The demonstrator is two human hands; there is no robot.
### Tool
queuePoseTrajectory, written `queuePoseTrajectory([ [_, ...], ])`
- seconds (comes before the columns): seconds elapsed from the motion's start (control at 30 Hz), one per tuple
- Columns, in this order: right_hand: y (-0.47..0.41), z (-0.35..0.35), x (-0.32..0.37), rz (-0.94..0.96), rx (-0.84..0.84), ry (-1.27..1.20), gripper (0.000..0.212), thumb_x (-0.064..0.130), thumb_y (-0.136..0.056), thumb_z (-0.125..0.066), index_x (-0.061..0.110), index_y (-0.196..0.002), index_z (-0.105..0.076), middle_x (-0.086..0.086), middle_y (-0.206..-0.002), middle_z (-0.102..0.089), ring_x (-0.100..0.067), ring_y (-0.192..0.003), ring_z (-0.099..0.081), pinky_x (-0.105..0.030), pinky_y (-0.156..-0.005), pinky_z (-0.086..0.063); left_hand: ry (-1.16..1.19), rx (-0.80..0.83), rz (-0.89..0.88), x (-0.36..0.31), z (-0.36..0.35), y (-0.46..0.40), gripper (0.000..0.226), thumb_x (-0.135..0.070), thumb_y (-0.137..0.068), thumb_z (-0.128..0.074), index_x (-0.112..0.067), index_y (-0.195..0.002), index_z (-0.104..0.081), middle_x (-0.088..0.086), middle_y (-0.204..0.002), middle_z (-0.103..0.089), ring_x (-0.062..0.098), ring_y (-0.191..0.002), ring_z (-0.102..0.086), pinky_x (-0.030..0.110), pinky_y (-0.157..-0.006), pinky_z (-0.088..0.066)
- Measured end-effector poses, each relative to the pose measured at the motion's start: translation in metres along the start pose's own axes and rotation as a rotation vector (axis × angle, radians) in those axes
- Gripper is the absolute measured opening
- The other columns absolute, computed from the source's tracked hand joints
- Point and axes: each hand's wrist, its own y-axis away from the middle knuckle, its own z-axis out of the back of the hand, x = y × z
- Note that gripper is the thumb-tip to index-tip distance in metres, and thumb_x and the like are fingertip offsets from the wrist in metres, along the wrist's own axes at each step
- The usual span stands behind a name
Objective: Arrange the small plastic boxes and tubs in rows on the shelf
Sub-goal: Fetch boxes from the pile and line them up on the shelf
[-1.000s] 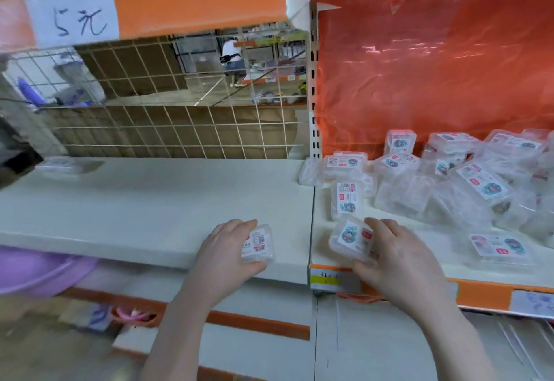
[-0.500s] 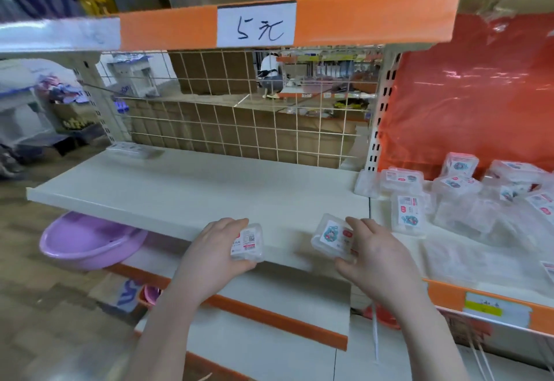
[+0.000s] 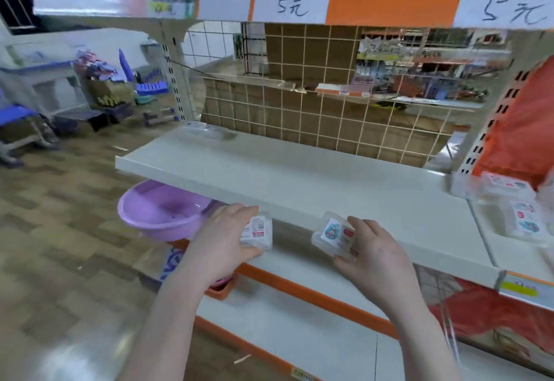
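head view, carrying step: left hand [image 3: 223, 238] fingers curled round small clear plastic box [image 3: 257, 232], right hand [image 3: 370, 253] pinching second clear labelled box [image 3: 333, 236], both before pale shelf [image 3: 299, 180] edge; next, setting down side by side.

Two clear labelled boxes, barcode-side box [image 3: 258, 232]; cartoon-label box [image 3: 334, 236] tilted, before white shelf [image 3: 299, 183]

Both forearms are bare to the frame edge, and the hands [image 3: 299, 245] carry no rings or watch.
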Motion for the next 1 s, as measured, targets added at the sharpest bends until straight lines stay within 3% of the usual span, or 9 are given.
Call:
queuePoseTrajectory([
  [0.47, -0.072, -0.052, 0.083, 0.048, 0.036, 0.011, 0.066, 0.035, -0.076, -0.063, 0.022, -0.136, -0.041, 0.006, -0.123, -0.051, -0.016, -0.109, -0.050, -0.026, -0.081, -0.042, -0.001, 0.006, 0.047, 0.106, 0.024, -0.037, 0.073, -0.043, -0.079, -0.066, -0.028, -0.142, -0.033, -0.007, -0.139, -0.041, 0.013, -0.126, -0.034, 0.027, -0.099, -0.030],
  [0.87, -0.244, -0.113, 0.105, 0.019, 0.076, -0.056, 0.069, 0.035, -0.075, -0.063, 0.022, -0.138, -0.040, 0.006, -0.132, -0.048, -0.017, -0.117, -0.047, -0.025, -0.086, -0.040, -0.064, 0.042, 0.057, 0.197, 0.026, -0.166, 0.075, -0.040, -0.078, -0.069, -0.024, -0.143, -0.035, -0.003, -0.138, -0.042, 0.016, -0.126, -0.036, 0.020, -0.098, -0.022],
  [1.0, -0.298, -0.128, 0.111, 0.004, 0.159, -0.024, 0.070, 0.039, -0.077, -0.060, 0.024, -0.140, -0.035, 0.008, -0.137, -0.042, -0.014, -0.120, -0.045, -0.025, -0.086, -0.038, -0.052, 0.058, 0.085, 0.221, 0.024, -0.196, 0.076, -0.041, -0.077, -0.071, -0.023, -0.142, -0.036, -0.003, -0.136, -0.043, 0.016, -0.124, -0.037, 0.020, -0.099, -0.024],
])
